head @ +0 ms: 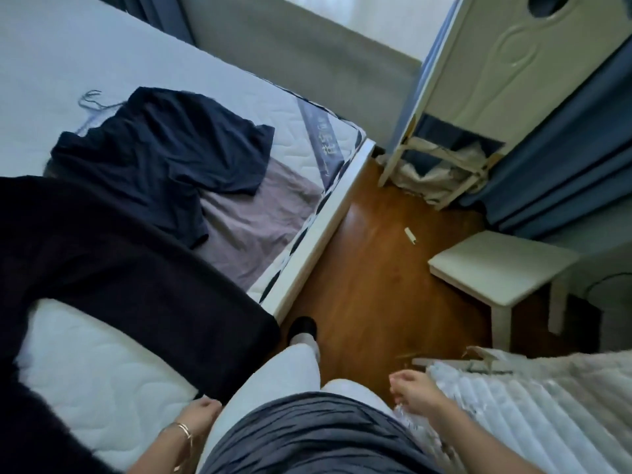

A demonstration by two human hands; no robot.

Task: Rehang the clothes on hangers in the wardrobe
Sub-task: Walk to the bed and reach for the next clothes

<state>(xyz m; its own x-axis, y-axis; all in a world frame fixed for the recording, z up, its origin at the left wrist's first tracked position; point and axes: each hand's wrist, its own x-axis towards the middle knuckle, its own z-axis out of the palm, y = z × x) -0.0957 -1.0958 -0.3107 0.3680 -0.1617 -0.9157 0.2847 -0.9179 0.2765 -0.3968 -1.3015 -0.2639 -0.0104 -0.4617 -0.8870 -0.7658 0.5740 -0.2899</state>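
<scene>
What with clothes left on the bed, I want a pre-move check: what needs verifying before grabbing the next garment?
1. Left hand free: cannot tell, it sits at the edge of the dark garment.
2. Right hand free: ok, holds nothing.
3. Navy T-shirt loose on the mattress: ok.
4. Hanger ready: cannot tell.
5. Wardrobe rail in view: not ok.
6. Floor clear: not ok, a small scrap lies there.

Grey pleated top (307, 436), white trousers (290, 371), black shoe (302, 328), gold bangles (183, 431).
</scene>
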